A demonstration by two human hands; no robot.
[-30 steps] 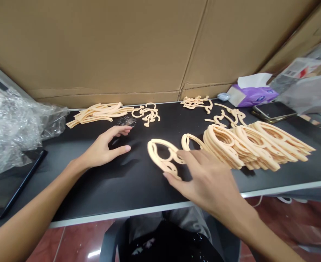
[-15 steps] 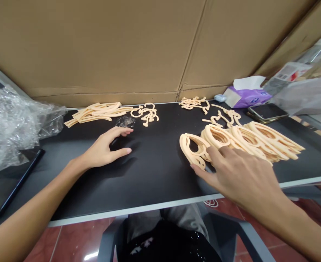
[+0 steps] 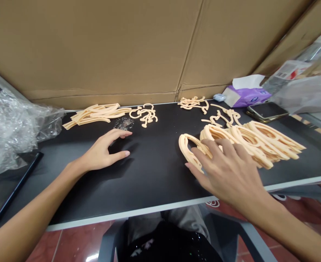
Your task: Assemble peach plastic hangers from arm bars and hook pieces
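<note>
My right hand [image 3: 225, 169] lies with fingers stretched flat over the left end of a fanned row of beige plastic frame pieces [image 3: 253, 142] on the black table [image 3: 155, 174]. Its fingertips press on the leftmost piece [image 3: 187, 149], which leans against the row. My left hand [image 3: 105, 151] rests open on the bare tabletop to the left, fingers arched, holding nothing. Farther back lie a bundle of curved beige strips [image 3: 95, 112] and a small heap of hook-shaped offcuts [image 3: 145, 114].
More beige offcuts [image 3: 193, 103] lie at the back right. A purple tissue pack [image 3: 247, 96] and a phone [image 3: 266, 110] sit at the right rear. Crumpled clear plastic [image 3: 10, 131] covers the left end. A cardboard wall [image 3: 149, 47] stands behind.
My right hand slid a single frame piece from the table's middle rightward against the fanned row and now rests on it. My left hand has hardly moved.
</note>
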